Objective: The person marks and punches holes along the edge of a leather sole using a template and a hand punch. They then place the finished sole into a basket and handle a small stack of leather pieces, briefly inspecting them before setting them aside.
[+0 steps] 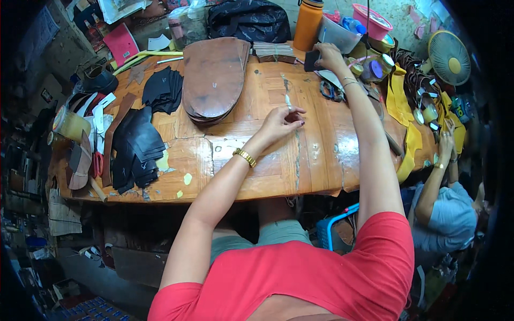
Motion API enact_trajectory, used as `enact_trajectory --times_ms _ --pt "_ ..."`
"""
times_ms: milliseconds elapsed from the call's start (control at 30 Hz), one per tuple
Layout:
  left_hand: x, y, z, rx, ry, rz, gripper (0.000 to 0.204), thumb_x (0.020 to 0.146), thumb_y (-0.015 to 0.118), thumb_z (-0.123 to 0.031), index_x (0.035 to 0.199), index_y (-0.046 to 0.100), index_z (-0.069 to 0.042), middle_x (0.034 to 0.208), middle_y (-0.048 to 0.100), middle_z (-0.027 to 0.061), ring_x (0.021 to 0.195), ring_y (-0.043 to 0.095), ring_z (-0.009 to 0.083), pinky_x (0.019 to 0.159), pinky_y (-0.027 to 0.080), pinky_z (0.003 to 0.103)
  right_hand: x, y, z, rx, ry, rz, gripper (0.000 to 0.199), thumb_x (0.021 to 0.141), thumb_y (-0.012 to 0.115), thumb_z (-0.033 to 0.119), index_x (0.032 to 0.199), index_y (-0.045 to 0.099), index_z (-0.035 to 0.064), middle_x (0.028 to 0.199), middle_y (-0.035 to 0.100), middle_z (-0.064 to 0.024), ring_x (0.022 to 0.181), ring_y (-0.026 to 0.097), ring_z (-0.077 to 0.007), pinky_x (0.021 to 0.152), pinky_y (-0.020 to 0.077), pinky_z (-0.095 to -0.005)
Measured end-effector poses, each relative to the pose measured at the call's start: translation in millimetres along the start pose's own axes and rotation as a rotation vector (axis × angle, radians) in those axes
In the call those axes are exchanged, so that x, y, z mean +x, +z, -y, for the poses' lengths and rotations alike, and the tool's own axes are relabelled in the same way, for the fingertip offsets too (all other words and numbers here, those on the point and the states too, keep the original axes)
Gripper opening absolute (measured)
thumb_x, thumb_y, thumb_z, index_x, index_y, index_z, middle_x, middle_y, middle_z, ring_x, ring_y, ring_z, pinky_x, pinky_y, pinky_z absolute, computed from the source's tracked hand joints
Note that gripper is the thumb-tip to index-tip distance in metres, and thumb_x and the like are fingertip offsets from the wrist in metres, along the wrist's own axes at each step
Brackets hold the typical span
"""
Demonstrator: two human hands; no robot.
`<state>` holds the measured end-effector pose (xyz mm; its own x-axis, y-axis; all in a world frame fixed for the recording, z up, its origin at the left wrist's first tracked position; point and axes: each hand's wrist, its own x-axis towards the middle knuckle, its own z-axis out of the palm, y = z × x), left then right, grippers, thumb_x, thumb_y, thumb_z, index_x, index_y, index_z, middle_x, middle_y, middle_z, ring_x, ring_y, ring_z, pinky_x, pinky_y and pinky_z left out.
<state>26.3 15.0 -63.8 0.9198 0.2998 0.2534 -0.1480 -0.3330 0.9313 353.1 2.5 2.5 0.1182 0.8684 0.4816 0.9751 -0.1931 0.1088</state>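
Observation:
My left hand (281,124) rests low over the middle of the wooden table (257,171), fingers curled. A thin white stick-like thing (288,101) stands up from between its fingers; its kind is not clear. Stretched to the far right, my right hand (331,55) grips a small dark flat piece (312,60), which looks like leather. Left of my left hand lies a stack of large brown leather pieces (215,80) with rounded ends. Beyond it sits a bundle of strips (274,51), next to an orange bottle (308,27).
Black leather pieces (140,136) and scissors with red handles (98,163) lie at the left. Dark-handled scissors (331,92) are near my right forearm. Jars (372,69), yellow strips (409,144) and a fan (448,58) crowd the right. Another person (447,214) works there.

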Motion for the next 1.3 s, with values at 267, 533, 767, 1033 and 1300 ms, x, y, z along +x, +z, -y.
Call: enact_trajectory --times_ms 267,533,767,1033,1300 --pt "5.5 -0.5 -1.3 -0.494 -0.198 -0.207 0.065 0.095 0.052 -0.046 0.144 0.031 -0.008 0.091 0.065 0.0091 0.084 0.065 0.0176 0.068 0.053 0.029 -63.2 -74.2 65.5 -0.016 -0.504 -0.194 0.012 0.073 0.060 0.008 0.084 0.059 0.0047 0.084 0.061 -0.0087 0.083 0.062 -0.0279 0.071 0.0499 -0.0391" --pt "-2.0 -7.8 -17.5 -0.882 -0.397 -0.085 0.042 0.093 0.057 -0.037 0.125 0.050 -0.010 0.099 0.067 0.0074 0.082 0.067 0.0156 0.070 0.057 0.030 -121.0 -110.9 156.3 0.024 -0.754 -0.167 0.025 0.076 0.059 0.013 0.098 0.063 0.0034 0.109 0.065 -0.0101 0.098 0.064 -0.0232 0.081 0.0520 -0.0373" --pt "3.0 -19.1 1.5 -0.928 -0.404 -0.352 0.025 0.089 0.066 -0.018 0.108 0.056 -0.004 0.097 0.066 0.0050 0.082 0.066 0.0128 0.073 0.055 0.028 -53.7 -57.9 61.3 0.395 -0.066 -0.083 0.060 0.067 0.079 0.050 0.098 0.067 0.0010 0.095 0.068 -0.0163 0.086 0.065 -0.0339 0.074 0.0512 -0.0390" --pt "-1.2 -17.7 -5.5 -0.939 -0.384 -0.365 0.030 0.089 0.066 -0.017 0.112 0.053 -0.003 0.099 0.065 0.0067 0.085 0.066 0.0141 0.073 0.055 0.029 -6.7 36.6 -10.4 -0.168 0.137 0.078 0.020 0.074 0.070 0.019 0.081 0.064 0.0012 0.083 0.066 -0.0178 0.085 0.064 -0.0346 0.073 0.0517 -0.0428" --pt "-0.9 -17.0 -6.6 -0.979 -0.374 -0.384 0.029 0.090 0.064 -0.021 0.112 0.054 -0.004 0.099 0.065 0.0061 0.085 0.066 0.0152 0.073 0.056 0.030 9.2 45.6 -16.3 -0.273 -0.155 0.095 0.006 0.068 0.067 0.009 0.072 0.066 0.0042 0.075 0.066 -0.0144 0.076 0.066 -0.0316 0.067 0.0537 -0.0408"
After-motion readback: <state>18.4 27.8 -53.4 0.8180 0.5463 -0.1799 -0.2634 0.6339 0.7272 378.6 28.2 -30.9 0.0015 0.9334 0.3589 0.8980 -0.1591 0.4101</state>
